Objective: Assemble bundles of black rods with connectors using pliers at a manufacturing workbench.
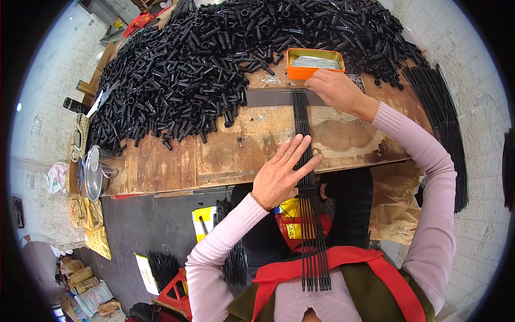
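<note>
A row of long thin black rods (pixel 301 115) lies side by side across the table's front edge, running from a flat grey strip (pixel 268 97) toward my lap. My left hand (pixel 279 174) rests on the rods with its fingers stretched out. Just in front of an orange rectangular tin (pixel 315 74), my right hand (pixel 338 92) is closed, its fingertips pressed together near the rods' far ends. Whatever those fingertips hold is too small to make out. Inside the tin are many thin silvery pins (pixel 314 61).
A large heap of short black tubular parts (pixel 182 80) covers the table's (pixel 225 153) back and left. More black rods (pixel 442 123) hang over its right edge. A metal bowl (pixel 94 174) sits at the left edge. Below stands a red stool (pixel 174 292) beside bundled rods (pixel 162 271).
</note>
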The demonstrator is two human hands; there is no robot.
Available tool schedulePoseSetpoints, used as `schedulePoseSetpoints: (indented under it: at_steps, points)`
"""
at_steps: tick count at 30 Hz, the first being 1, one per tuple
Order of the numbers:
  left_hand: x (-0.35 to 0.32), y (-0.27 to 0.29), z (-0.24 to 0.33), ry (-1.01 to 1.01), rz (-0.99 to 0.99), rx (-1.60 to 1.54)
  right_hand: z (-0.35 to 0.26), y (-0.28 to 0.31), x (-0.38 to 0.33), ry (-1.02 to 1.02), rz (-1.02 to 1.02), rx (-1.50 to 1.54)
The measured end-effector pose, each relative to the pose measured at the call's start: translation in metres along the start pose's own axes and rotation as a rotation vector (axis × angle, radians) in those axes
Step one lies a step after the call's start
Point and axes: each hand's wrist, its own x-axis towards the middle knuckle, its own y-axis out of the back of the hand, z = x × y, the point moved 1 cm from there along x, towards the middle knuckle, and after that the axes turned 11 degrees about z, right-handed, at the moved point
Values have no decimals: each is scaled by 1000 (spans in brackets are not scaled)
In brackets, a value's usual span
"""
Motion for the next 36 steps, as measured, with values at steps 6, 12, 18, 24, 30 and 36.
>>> schedulePoseSetpoints:
  at_steps: [6,12,18,24,30,36]
  points:
    - [0,0,-1,2,-16,16,-3,1,0,-25,-24,-8]
    - [1,0,1,-21,-37,100,1,1,-2,-127,-43,76]
    - [2,0,1,-39,-71,140,5,0,-3,-203,-79,134]
    - [2,0,4,12,-24,54,5,4,-3,-237,-110,170]
    - [3,0,3,11,-11,39,2,3,-4,-108,-72,19]
    - [3,0,3,8,-3,18,2,0,-6,-51,-12,2]
